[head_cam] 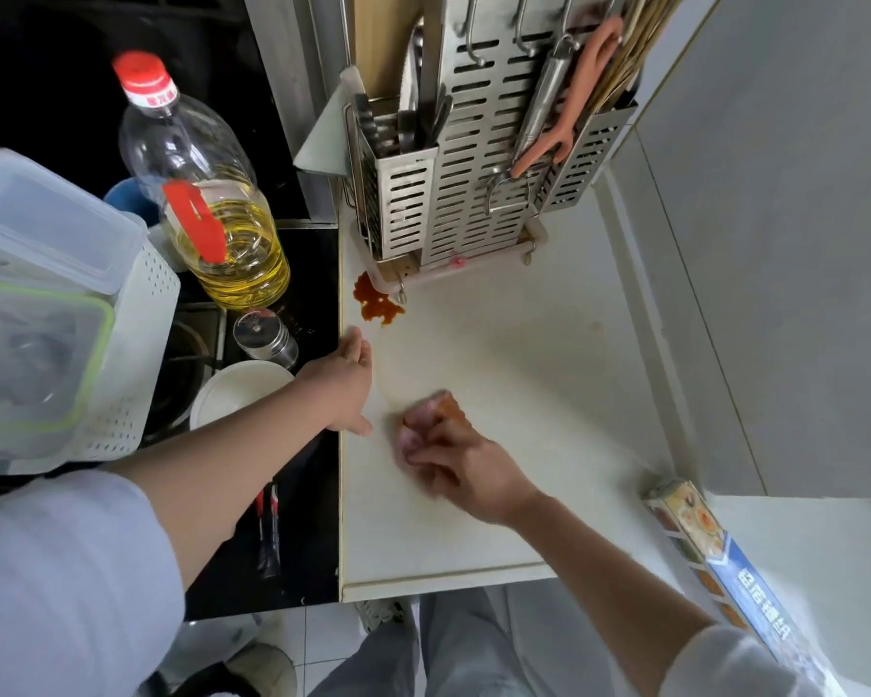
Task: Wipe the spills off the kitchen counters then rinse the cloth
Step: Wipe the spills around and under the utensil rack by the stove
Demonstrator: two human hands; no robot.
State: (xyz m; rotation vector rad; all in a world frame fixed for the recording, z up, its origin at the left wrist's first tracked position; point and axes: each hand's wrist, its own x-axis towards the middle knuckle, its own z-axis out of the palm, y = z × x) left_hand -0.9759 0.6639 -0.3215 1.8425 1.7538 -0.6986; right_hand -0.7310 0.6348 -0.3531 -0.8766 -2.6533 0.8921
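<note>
Pink cloth [426, 420], bunched and stained orange at its far edge, sits in the closed grip of my right hand [461, 462], pressed to the white surface [524, 369]. My left hand [345, 382] lies open and flat just left of the grip, at the surface edge. Ahead and slightly left of the grip, an orange-red spill [377, 301] remains beside the steel utensil rack [473, 158]. Risk: the soiled cloth may smear sauce under the rack base.
</note>
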